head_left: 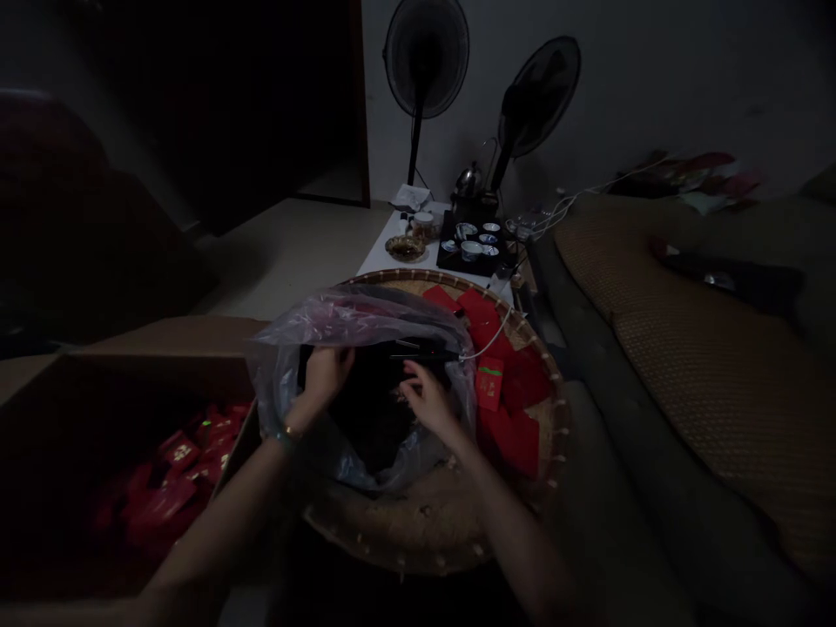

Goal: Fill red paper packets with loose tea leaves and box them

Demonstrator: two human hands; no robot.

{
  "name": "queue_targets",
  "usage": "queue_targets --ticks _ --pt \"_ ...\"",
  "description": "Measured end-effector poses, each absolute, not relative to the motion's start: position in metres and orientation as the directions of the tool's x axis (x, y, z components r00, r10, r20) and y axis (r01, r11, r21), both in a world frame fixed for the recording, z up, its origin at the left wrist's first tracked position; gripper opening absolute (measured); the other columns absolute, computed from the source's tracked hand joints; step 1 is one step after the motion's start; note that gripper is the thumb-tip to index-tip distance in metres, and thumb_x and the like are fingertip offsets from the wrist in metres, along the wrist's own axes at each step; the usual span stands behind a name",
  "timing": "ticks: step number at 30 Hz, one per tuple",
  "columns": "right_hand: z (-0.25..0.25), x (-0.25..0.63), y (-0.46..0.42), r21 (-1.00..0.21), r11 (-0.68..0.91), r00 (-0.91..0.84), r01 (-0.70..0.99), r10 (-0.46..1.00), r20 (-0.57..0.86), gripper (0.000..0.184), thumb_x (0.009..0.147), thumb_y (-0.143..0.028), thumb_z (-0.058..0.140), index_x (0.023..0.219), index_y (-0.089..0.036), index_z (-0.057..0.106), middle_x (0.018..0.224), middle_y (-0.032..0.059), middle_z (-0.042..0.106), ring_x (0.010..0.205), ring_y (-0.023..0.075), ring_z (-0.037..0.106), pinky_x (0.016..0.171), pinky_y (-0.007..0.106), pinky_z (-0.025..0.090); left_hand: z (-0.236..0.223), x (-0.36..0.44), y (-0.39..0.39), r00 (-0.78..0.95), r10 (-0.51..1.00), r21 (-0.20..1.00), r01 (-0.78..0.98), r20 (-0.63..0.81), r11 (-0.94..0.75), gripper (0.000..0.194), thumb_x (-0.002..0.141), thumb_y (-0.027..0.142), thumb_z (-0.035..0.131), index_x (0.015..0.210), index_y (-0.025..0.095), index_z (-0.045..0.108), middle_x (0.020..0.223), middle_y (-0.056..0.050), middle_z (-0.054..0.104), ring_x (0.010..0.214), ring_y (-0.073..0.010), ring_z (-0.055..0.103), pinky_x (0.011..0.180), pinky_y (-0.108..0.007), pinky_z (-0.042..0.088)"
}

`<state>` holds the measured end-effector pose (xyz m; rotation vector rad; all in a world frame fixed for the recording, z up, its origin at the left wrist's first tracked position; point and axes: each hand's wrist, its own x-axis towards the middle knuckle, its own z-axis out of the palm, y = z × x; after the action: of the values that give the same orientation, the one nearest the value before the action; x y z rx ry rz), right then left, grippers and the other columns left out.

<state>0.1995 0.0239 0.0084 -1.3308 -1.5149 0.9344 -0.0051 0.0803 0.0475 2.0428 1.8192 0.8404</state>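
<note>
A clear plastic bag (340, 318) stands open on a round woven bamboo tray (431, 514), with something very dark inside. My left hand (326, 379) is in the bag's mouth at the left, its fingers curled together; what they hold, if anything, is lost in the dark. On the other side, my right hand (428, 401) hovers over the dark contents, fingers apart and slightly bent, nothing visible in them. Just beyond its fingertips lies a slim black pen-like tool (428, 357) with a white cable. Red packets (488, 383) are spread along the tray's right side.
At left stands an open cardboard box (157, 335) holding many small red packs (179, 453). Behind the tray, a low table (382, 257) carries a black tea tray (448, 259) with several cups. Two fans (428, 57) stand by the wall. A sofa with a woven mat (653, 331) is at right.
</note>
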Motion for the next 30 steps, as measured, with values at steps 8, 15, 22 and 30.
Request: queue_targets --ticks 8,15,22,30 --pt "0.012 0.203 0.019 -0.877 0.255 -0.070 0.407 0.966 0.248 0.042 0.079 -0.017 0.052 0.120 -0.023 0.055 0.110 0.0084 0.061 0.098 0.0192 0.059 0.080 0.033 0.052 0.012 0.011 -0.002 0.118 0.938 0.945 0.037 -0.326 0.324 0.037 0.063 0.047 0.067 0.076 0.012 0.069 0.057 0.000 0.063 0.049 -0.0109 0.052 0.049 -0.021 0.036" --pt "0.008 0.197 0.008 -0.904 0.203 0.011 0.377 0.975 0.223 0.039 0.077 -0.017 0.054 0.115 -0.022 0.059 0.104 0.0076 0.063 0.091 0.0186 0.061 0.076 0.031 0.053 0.011 0.024 -0.012 0.164 0.919 0.930 -0.023 -0.357 0.366 0.045 0.064 0.051 0.068 0.081 0.009 0.068 0.051 -0.002 0.062 0.041 -0.0090 0.049 0.041 -0.019 0.033" --pt "-0.016 0.184 0.006 -0.992 -0.091 0.005 0.084 0.996 -0.091 0.025 0.072 -0.024 0.057 0.097 -0.018 0.057 0.081 0.0029 0.065 0.068 0.0158 0.062 0.049 0.024 0.052 0.007 0.019 -0.007 -0.142 0.955 0.953 -0.193 -0.262 0.233 0.037 0.056 0.038 0.077 0.079 0.013 0.064 0.055 0.002 0.063 0.046 -0.0082 0.052 0.046 -0.018 0.038" --pt "0.000 0.177 -0.009 -0.802 0.293 -0.108 0.521 0.954 0.279 0.062 0.074 -0.016 0.061 0.132 -0.021 0.040 0.125 0.0120 0.052 0.113 0.0241 0.050 0.095 0.045 0.045 -0.001 0.016 -0.012 -0.167 0.983 0.995 0.056 -0.070 0.080 0.024 0.062 0.034 0.072 0.077 0.015 0.069 0.074 -0.004 0.070 0.068 -0.0165 0.063 0.063 -0.025 0.048"
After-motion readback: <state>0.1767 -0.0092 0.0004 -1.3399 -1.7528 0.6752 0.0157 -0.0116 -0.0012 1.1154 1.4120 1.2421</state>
